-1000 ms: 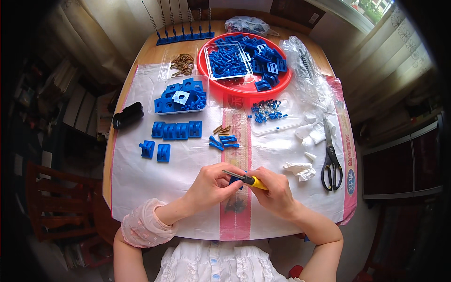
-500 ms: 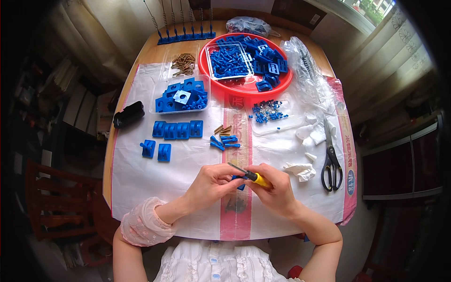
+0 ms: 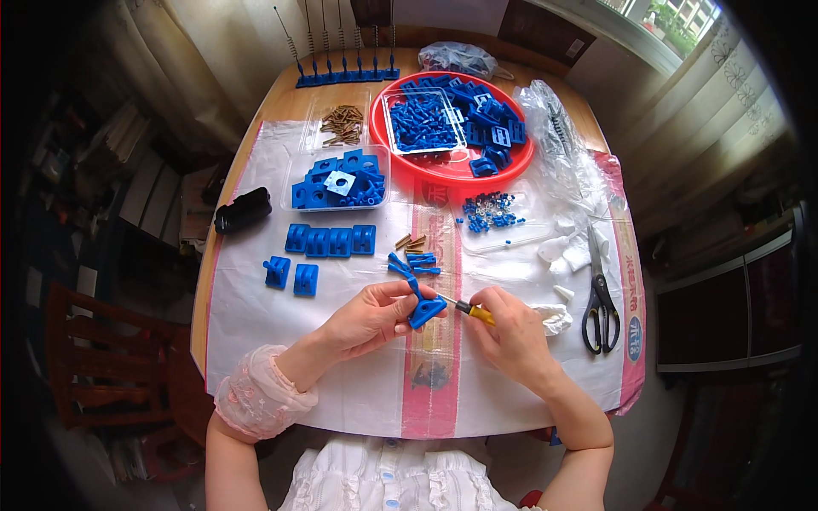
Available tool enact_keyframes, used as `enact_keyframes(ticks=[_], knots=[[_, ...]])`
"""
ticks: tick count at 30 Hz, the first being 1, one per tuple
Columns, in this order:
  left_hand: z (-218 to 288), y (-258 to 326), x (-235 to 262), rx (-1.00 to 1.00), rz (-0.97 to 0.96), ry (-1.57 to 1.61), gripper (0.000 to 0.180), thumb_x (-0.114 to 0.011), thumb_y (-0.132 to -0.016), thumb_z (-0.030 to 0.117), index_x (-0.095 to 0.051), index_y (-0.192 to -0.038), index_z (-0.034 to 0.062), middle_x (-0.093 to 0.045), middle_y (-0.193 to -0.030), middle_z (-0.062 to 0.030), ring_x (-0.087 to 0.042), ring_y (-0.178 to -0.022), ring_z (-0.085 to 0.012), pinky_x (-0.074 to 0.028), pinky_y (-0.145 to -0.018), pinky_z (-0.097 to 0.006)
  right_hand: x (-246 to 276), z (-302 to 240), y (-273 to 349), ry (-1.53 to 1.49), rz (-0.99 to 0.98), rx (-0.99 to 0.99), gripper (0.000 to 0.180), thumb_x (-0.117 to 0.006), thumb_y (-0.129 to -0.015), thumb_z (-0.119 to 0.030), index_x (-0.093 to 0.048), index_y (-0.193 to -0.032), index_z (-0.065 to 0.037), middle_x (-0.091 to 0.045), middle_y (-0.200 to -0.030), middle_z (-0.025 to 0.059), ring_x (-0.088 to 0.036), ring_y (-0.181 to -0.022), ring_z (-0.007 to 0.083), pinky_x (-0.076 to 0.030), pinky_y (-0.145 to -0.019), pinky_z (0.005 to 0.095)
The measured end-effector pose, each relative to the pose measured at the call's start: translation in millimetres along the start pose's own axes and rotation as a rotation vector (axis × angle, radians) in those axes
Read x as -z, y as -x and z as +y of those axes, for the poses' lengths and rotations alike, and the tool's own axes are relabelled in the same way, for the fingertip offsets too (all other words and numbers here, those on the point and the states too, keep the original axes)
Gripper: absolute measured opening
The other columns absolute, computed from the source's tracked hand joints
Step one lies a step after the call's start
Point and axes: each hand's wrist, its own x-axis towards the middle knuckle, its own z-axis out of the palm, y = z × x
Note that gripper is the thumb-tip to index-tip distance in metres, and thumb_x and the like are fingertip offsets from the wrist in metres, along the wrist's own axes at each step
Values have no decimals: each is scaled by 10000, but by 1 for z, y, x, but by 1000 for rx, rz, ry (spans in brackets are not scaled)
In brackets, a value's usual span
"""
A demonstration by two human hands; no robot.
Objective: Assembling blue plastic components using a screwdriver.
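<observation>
I see left hand (image 3: 371, 320) pinching blue plastic bracket (image 3: 423, 318), more exposed than before | right hand (image 3: 516, 337) grips yellow-handled screwdriver (image 3: 464, 307), tip now at bracket

we see a brown wooden table (image 3: 285, 102). directly on it we find a white, pink-striped plastic sheet (image 3: 256, 332) and a row of blue plastic spring stands (image 3: 345, 78).

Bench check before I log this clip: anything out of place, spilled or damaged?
Nothing major; no damage visible. Slightly odd: one small blue bit lies apart from the cluster of small parts, and a crumpled white scrap sits loose beside the right hand.
</observation>
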Motion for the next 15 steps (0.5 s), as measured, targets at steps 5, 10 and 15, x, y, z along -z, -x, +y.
enact_keyframes(ticks=[5,10,15], knots=[[2,0,-2,21,-31,37,265,-614,-1009,204,-660,-1230,65,-691,-1154,-210,-575,-727,-70,-491,-640,-157,1,-1,0,56,11,60,177,-699,-829,-93,-584,-953,-39,-559,-884,124,-598,-840,330,-490,-716,430],[0,0,4,36,-99,60,282,-586,-1030,189,-650,-1271,55,-703,-1161,-175,-586,-801,-70,-470,-630,-176,-2,1,1,105,31,117,172,-703,-817,-88,-586,-931,-34,-549,-893,117,-581,-863,307,-481,-750,417],[-1,0,5,40,-68,25,281,-587,-1031,184,-652,-1266,44,-702,-1164,-171,-603,-843,-73,-457,-621,-175,2,-3,1,109,57,129,198,-726,-821,-95,-622,-978,-32,-560,-918,110,-584,-884,297,-485,-753,416]])
